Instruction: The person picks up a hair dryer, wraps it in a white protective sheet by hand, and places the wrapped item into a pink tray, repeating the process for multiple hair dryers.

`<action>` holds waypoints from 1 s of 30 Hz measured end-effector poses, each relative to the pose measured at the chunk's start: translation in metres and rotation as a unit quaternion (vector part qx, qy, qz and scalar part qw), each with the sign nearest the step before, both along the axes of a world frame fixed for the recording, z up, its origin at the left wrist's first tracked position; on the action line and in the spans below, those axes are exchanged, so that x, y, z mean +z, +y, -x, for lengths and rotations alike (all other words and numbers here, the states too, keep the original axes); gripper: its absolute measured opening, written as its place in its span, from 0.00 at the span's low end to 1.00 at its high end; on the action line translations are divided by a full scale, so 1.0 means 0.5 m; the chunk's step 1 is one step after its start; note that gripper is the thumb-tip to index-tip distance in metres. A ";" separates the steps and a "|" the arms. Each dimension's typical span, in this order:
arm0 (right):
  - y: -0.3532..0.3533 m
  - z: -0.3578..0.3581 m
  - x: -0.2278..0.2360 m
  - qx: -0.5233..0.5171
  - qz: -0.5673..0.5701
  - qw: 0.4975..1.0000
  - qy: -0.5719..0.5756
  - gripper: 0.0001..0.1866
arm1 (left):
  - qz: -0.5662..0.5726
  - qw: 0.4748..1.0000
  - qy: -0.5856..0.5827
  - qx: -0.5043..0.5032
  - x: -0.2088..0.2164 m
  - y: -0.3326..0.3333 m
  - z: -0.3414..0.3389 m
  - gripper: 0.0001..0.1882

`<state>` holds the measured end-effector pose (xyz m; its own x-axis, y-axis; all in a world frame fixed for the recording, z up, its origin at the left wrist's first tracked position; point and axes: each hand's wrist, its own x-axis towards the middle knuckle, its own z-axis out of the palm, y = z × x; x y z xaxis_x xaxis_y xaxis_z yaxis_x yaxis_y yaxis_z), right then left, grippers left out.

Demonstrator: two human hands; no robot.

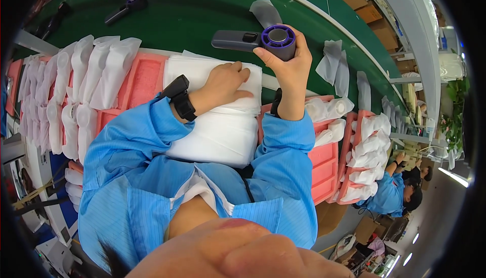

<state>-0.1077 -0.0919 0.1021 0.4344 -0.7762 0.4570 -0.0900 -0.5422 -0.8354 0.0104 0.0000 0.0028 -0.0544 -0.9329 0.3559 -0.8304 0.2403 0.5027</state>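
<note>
Just beyond the white stack (pixel 212 139), right hand (pixel 293 63) grips handheld fan (pixel 278 48) by its head; handle (pixel 233 39) points left, ahead of left hand (pixel 223 86), fingers loosely spread on stack.

Bright white light is shining all around. Thin lamps (pixel 453 178) are glowing hard near four o'clock. The white sheets (pixel 212 139) near the middle are shining so much that their folds are looking faint. Soft shadows are darkening the green table (pixel 190 20) at eleven o'clock. The fan (pixel 278 36) at one o'clock is looking sharp. The grey beam (pixel 421 30) is bending at two o'clock, and black is ringing the edges
</note>
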 end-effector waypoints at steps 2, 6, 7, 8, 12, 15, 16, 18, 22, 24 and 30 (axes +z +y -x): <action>0.002 -0.005 -0.003 -0.001 -0.009 1.000 0.001 0.33 | 0.003 1.000 -0.008 0.003 -0.004 -0.003 0.006 0.12; 0.002 -0.002 -0.004 0.012 -0.044 0.999 0.017 0.34 | 0.008 1.000 -0.004 0.006 -0.007 -0.005 0.008 0.10; 0.002 0.003 -0.001 0.011 -0.045 0.999 0.018 0.34 | 0.008 1.000 0.018 0.005 -0.008 -0.006 0.004 0.09; 0.003 0.011 0.007 0.016 -0.052 0.998 0.012 0.34 | 0.008 0.999 0.041 0.003 -0.008 -0.006 0.000 0.08; 0.006 0.049 0.048 0.028 -0.066 0.997 -0.008 0.34 | -0.075 0.979 0.186 -0.017 -0.008 -0.009 -0.036 0.07; 0.004 0.095 0.072 0.012 -0.062 0.998 -0.023 0.34 | -0.101 0.962 0.249 -0.038 -0.001 -0.010 -0.054 0.06; 0.004 0.113 0.079 0.000 -0.059 0.998 -0.015 0.35 | -0.114 0.952 0.279 -0.055 0.004 -0.012 -0.056 0.06; 0.005 0.142 0.092 -0.021 -0.051 0.998 0.001 0.35 | -0.110 0.945 0.301 -0.063 0.016 -0.015 -0.061 0.05; 0.002 0.157 0.101 -0.015 -0.017 1.000 0.018 0.35 | -0.099 0.922 0.368 -0.069 0.037 -0.015 -0.088 0.05; 0.005 0.153 0.100 -0.001 -0.024 0.999 0.022 0.36 | -0.098 0.900 0.416 -0.089 0.051 -0.015 -0.098 0.05; 0.020 0.065 0.060 0.147 -0.095 0.985 0.004 0.36 | -0.118 0.850 0.506 -0.080 0.140 0.028 -0.131 0.05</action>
